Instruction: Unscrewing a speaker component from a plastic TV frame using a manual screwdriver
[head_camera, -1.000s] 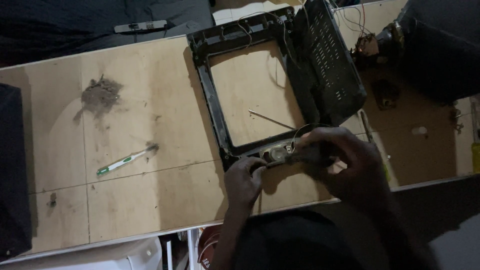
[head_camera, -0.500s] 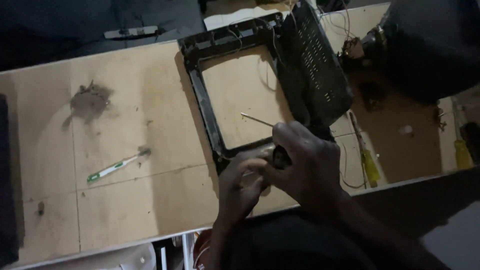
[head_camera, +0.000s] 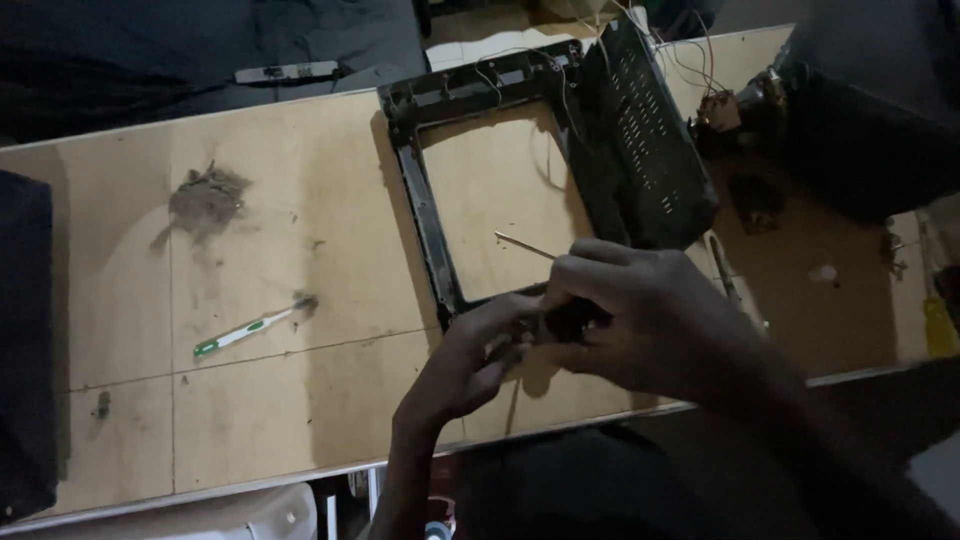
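Observation:
A black rectangular plastic frame (head_camera: 425, 215) lies flat on the plywood bench (head_camera: 300, 250). Both hands meet at the frame's near edge. My right hand (head_camera: 640, 315) is curled over a small dark part (head_camera: 570, 320) and grips it. My left hand (head_camera: 475, 360) comes up from below, and its fingertips pinch the same part from the left. A thin metal rod (head_camera: 520, 245) lies on the board inside the frame, with its near end hidden under my right hand.
A black vented cover (head_camera: 645, 140) leans on the frame's right side, with wires behind it. A green-and-white toothbrush (head_camera: 245, 330) and a dust pile (head_camera: 205, 195) lie to the left. A yellow-handled screwdriver (head_camera: 938, 325) and a bulky dark body (head_camera: 860, 140) are on the right. A black box (head_camera: 25, 340) sits at the left edge.
My right hand has slid left along the frame's near edge and closed in over my left fingers. The view has shifted slightly. The frame and the rod stay put.

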